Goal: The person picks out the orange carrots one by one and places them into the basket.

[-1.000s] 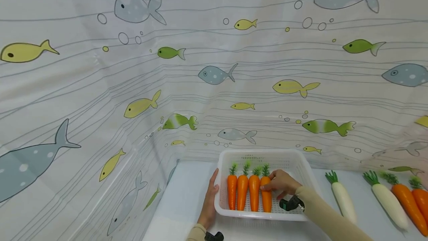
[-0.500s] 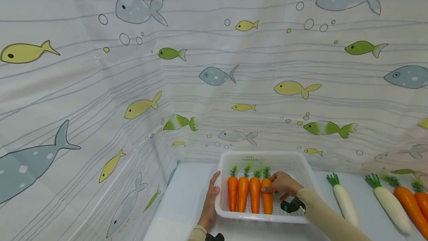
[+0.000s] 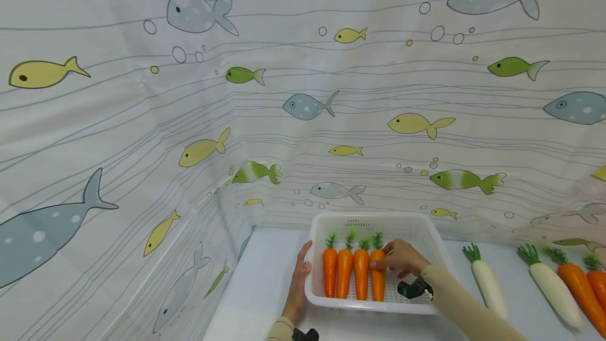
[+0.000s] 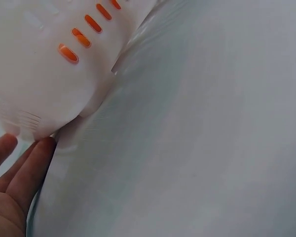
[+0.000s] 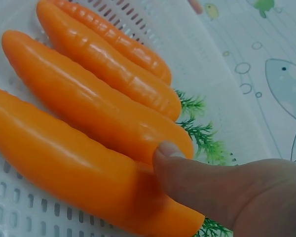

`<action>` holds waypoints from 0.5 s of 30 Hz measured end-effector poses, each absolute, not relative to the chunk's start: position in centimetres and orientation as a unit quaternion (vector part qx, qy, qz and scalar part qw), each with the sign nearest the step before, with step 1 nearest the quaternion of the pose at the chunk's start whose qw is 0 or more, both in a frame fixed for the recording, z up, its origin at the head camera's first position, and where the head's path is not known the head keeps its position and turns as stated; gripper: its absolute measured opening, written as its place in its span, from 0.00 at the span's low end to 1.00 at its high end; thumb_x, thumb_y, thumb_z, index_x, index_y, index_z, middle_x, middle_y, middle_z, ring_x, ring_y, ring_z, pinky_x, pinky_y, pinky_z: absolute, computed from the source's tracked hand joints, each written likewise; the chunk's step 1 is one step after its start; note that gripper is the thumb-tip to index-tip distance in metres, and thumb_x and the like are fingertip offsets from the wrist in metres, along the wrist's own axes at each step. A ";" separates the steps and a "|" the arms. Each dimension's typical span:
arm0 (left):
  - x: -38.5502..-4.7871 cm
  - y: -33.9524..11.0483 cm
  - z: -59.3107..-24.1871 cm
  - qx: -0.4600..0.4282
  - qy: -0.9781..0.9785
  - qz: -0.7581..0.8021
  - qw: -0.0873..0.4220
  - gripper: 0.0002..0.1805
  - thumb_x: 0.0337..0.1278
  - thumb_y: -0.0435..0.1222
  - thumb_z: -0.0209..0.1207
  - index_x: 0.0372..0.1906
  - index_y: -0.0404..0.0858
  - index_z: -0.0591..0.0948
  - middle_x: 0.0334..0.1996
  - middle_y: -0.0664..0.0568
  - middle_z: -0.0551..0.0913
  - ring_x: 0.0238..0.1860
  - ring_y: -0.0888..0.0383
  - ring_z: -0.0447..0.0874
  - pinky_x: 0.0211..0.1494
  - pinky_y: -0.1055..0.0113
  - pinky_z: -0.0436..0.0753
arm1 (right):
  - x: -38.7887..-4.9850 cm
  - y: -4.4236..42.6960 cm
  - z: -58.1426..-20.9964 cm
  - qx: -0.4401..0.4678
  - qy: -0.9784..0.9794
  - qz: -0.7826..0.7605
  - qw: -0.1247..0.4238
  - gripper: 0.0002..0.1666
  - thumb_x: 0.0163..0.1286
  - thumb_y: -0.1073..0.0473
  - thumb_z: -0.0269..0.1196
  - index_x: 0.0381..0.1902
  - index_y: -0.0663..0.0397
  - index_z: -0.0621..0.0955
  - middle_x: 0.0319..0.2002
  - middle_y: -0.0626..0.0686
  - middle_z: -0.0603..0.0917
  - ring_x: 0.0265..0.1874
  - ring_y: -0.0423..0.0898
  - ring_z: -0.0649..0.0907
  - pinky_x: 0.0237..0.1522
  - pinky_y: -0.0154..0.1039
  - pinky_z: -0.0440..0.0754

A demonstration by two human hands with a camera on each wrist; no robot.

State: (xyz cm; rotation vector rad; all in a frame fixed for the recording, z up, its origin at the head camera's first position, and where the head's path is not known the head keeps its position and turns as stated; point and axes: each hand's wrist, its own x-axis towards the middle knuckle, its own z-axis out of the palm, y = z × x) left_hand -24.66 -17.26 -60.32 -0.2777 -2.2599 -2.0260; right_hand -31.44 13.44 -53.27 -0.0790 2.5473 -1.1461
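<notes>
A white perforated plastic basket [image 3: 369, 304] holds several orange carrots with green tops, lying side by side in its left part. My right hand [image 3: 404, 258] reaches into the basket and grips the rightmost carrot [image 3: 378, 287] near its top. In the right wrist view the thumb [image 5: 175, 165] lies over that carrot's thick end, against the neighbouring carrot [image 5: 93, 98]; the other fingers are hidden. My left hand [image 3: 297, 288] rests along the basket's left side with extended fingers. In the left wrist view its fingertips touch the basket's lower wall [image 4: 34, 84].
To the right of the basket, white radishes [image 3: 487, 283] [image 3: 554, 291] with green tops lie on the white table [image 3: 255, 278]. Further right are more carrots [image 3: 579, 288], cut by the frame edge. A fish-patterned sheet [image 3: 265, 136] stands behind and along the left.
</notes>
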 end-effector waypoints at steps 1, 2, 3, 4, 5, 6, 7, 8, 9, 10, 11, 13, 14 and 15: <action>-24.7 -17.2 -60.3 -0.090 -0.742 -0.663 0.047 0.32 0.82 0.53 0.32 0.86 0.61 0.53 0.86 0.47 0.55 0.82 0.35 0.59 0.78 0.29 0.65 | -31.5 13.5 -53.3 -0.029 0.899 -0.402 0.169 0.44 0.58 0.44 0.81 0.58 0.73 0.79 0.45 0.60 0.87 0.39 0.52 0.86 0.33 0.49 0.92; -24.6 -17.2 -60.3 -0.090 -0.742 -0.663 0.048 0.32 0.82 0.53 0.32 0.85 0.61 0.53 0.86 0.48 0.55 0.82 0.35 0.59 0.78 0.29 0.64 | -31.5 13.6 -53.3 -0.028 0.901 -0.401 0.165 0.45 0.58 0.44 0.81 0.59 0.74 0.79 0.46 0.60 0.87 0.39 0.52 0.86 0.33 0.49 0.92; -24.6 -17.2 -60.3 -0.091 -0.743 -0.662 0.049 0.32 0.82 0.53 0.32 0.86 0.61 0.53 0.86 0.48 0.55 0.82 0.36 0.58 0.78 0.29 0.64 | -31.5 13.6 -53.3 -0.029 0.902 -0.399 0.162 0.46 0.59 0.43 0.80 0.61 0.74 0.79 0.47 0.62 0.87 0.39 0.52 0.87 0.33 0.49 0.92; -24.6 -17.2 -60.3 -0.091 -0.744 -0.660 0.051 0.32 0.82 0.53 0.32 0.86 0.61 0.53 0.86 0.48 0.54 0.82 0.35 0.58 0.78 0.28 0.63 | -31.6 13.7 -53.4 -0.027 0.903 -0.397 0.161 0.47 0.59 0.43 0.80 0.62 0.74 0.78 0.48 0.62 0.87 0.39 0.52 0.87 0.33 0.49 0.92; -24.6 -17.2 -60.3 -0.091 -0.744 -0.659 0.053 0.32 0.82 0.53 0.32 0.86 0.61 0.53 0.86 0.48 0.55 0.82 0.35 0.58 0.78 0.28 0.63 | -31.7 13.7 -53.4 -0.025 0.904 -0.397 0.159 0.47 0.59 0.43 0.80 0.62 0.74 0.78 0.49 0.63 0.87 0.39 0.52 0.87 0.33 0.49 0.92; -24.5 -17.2 -60.4 -0.091 -0.745 -0.658 0.054 0.32 0.82 0.53 0.31 0.86 0.61 0.53 0.86 0.48 0.55 0.82 0.35 0.58 0.78 0.28 0.63 | -31.7 13.8 -53.4 -0.023 0.904 -0.397 0.157 0.47 0.60 0.43 0.80 0.63 0.74 0.77 0.49 0.63 0.87 0.39 0.52 0.87 0.33 0.49 0.92; -24.5 -17.2 -60.4 -0.092 -0.745 -0.658 0.056 0.32 0.81 0.52 0.31 0.86 0.60 0.54 0.86 0.47 0.55 0.82 0.35 0.58 0.78 0.28 0.63 | -31.8 13.8 -53.4 -0.022 0.904 -0.397 0.155 0.47 0.60 0.43 0.79 0.63 0.74 0.77 0.50 0.64 0.87 0.39 0.52 0.87 0.33 0.49 0.92; -24.5 -17.2 -60.4 -0.090 -0.745 -0.659 0.056 0.32 0.81 0.53 0.31 0.86 0.61 0.54 0.86 0.47 0.55 0.82 0.35 0.58 0.78 0.28 0.63 | -31.8 13.8 -53.3 -0.022 0.904 -0.399 0.155 0.47 0.61 0.43 0.79 0.64 0.74 0.77 0.51 0.66 0.86 0.40 0.54 0.87 0.33 0.49 0.92; -24.5 -17.2 -60.4 -0.089 -0.744 -0.660 0.055 0.32 0.81 0.53 0.31 0.85 0.61 0.54 0.86 0.47 0.55 0.82 0.35 0.59 0.78 0.28 0.63 | -31.9 13.8 -53.3 -0.022 0.902 -0.403 0.156 0.47 0.62 0.43 0.78 0.64 0.74 0.76 0.52 0.67 0.86 0.41 0.55 0.87 0.33 0.49 0.92; -24.5 -17.2 -60.4 -0.089 -0.744 -0.660 0.054 0.32 0.81 0.53 0.31 0.86 0.61 0.54 0.86 0.47 0.55 0.82 0.35 0.59 0.78 0.28 0.64 | -31.9 13.9 -53.3 -0.021 0.899 -0.408 0.155 0.47 0.63 0.42 0.77 0.65 0.74 0.76 0.53 0.68 0.85 0.42 0.56 0.87 0.34 0.50 0.92; -24.5 -17.2 -60.4 -0.090 -0.744 -0.660 0.053 0.32 0.81 0.53 0.31 0.86 0.61 0.53 0.86 0.47 0.55 0.81 0.35 0.59 0.78 0.29 0.65 | -31.9 13.9 -53.2 -0.020 0.895 -0.418 0.155 0.48 0.63 0.41 0.77 0.65 0.74 0.76 0.55 0.69 0.84 0.43 0.57 0.87 0.35 0.50 0.92; -24.5 -17.2 -60.4 -0.088 -0.742 -0.663 0.047 0.32 0.81 0.54 0.31 0.85 0.63 0.53 0.86 0.49 0.55 0.81 0.37 0.60 0.78 0.30 0.66 | -31.9 14.2 -52.9 -0.024 0.882 -0.443 0.157 0.48 0.66 0.41 0.75 0.67 0.74 0.74 0.59 0.73 0.81 0.48 0.61 0.87 0.37 0.52 0.93; -24.4 -17.2 -60.4 -0.088 -0.741 -0.665 0.043 0.32 0.81 0.55 0.31 0.85 0.64 0.53 0.86 0.50 0.55 0.81 0.37 0.60 0.78 0.31 0.66 | -31.9 14.4 -52.7 -0.027 0.875 -0.456 0.158 0.49 0.67 0.40 0.74 0.69 0.74 0.73 0.61 0.74 0.80 0.50 0.63 0.86 0.39 0.53 0.93; -24.4 -17.2 -60.3 -0.089 -0.740 -0.666 0.040 0.32 0.81 0.55 0.31 0.85 0.64 0.53 0.86 0.50 0.55 0.81 0.37 0.60 0.78 0.31 0.66 | -31.8 14.7 -52.6 -0.029 0.868 -0.470 0.156 0.49 0.69 0.40 0.73 0.70 0.74 0.72 0.63 0.74 0.79 0.52 0.64 0.86 0.40 0.53 0.93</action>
